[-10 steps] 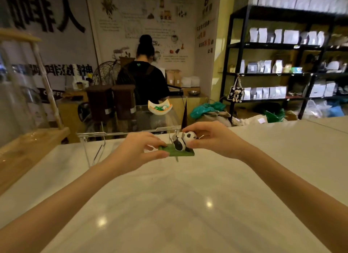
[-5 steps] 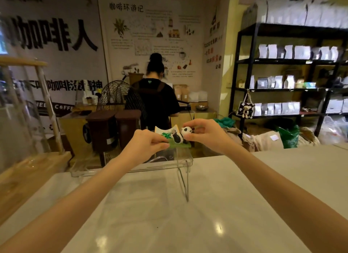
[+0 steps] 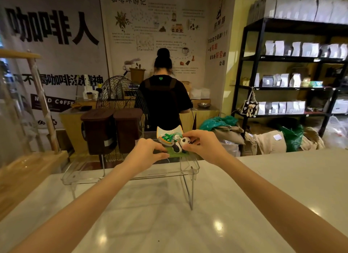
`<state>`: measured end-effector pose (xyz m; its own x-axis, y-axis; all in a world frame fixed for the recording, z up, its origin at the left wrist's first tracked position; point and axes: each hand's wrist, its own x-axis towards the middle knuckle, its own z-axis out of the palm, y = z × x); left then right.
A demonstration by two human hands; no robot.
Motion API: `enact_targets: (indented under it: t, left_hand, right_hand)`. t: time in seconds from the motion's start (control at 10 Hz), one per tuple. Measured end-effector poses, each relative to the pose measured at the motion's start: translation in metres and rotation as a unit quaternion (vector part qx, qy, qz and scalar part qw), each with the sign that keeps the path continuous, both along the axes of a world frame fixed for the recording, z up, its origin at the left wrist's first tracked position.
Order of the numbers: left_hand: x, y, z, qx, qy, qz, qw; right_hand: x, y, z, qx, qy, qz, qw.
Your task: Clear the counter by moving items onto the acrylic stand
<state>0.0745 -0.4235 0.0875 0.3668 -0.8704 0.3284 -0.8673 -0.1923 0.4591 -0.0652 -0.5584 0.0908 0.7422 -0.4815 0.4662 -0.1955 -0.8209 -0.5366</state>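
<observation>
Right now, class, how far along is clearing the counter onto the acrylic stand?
Done: the candy dish sits on the acrylic stand. In hand: left hand and right hand hold the panda figurine over the stand's top. Left: releasing it. The visible counter looks bare.

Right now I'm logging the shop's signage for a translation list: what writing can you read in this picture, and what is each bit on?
"咖啡人": big black letters on the left wall banner.
"咖啡环游记": heading of the illustrated wall poster.
"COFFE": white letters on the dark sign; the word before it is blurred.
"公司": bottom of the narrow wall notice; its other lines are too blurred.
Poster small print and shelf bags: unreadable.
Panda figurine: no writing shows.
</observation>
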Motion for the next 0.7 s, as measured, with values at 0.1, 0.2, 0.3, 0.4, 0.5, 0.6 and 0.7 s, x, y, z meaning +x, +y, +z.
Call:
enact_targets:
  t: [0.1,0.2,0.3,0.4,0.5,0.6,0.7]
  left_hand:
    - [0.003,-0.003,-0.002,-0.001,0.002,-0.002,1.000]
    - [0.002,-0.004,-0.001,-0.005,0.005,-0.006,1.000]
    - [0.001,-0.005,-0.001,-0.005,-0.004,-0.007,1.000]
    - [0.000,-0.004,-0.001,0.009,-0.021,-0.008,1.000]
    - [0.002,-0.006,0.003,0.034,-0.048,-0.014,0.998]
    - [0.003,-0.007,0.009,0.079,-0.070,-0.020,0.994]
    - [0.005,-0.009,0.015,0.066,-0.067,-0.018,0.995]
  right_hand:
    - [0.003,-0.003,-0.001,-0.001,-0.015,-0.005,1.000]
    - [0.004,-0.005,-0.001,0.008,-0.022,-0.012,1.000]
    - [0.005,-0.008,-0.003,0.010,-0.032,-0.019,0.999]
    - [0.006,-0.005,-0.006,0.009,-0.042,-0.032,0.999]
    - [0.006,-0.001,-0.012,0.023,-0.064,-0.042,0.997]
    - [0.002,0.008,-0.015,0.056,-0.060,-0.055,0.995]
    - [-0.006,0.017,-0.024,0.106,-0.094,-0.063,0.988]
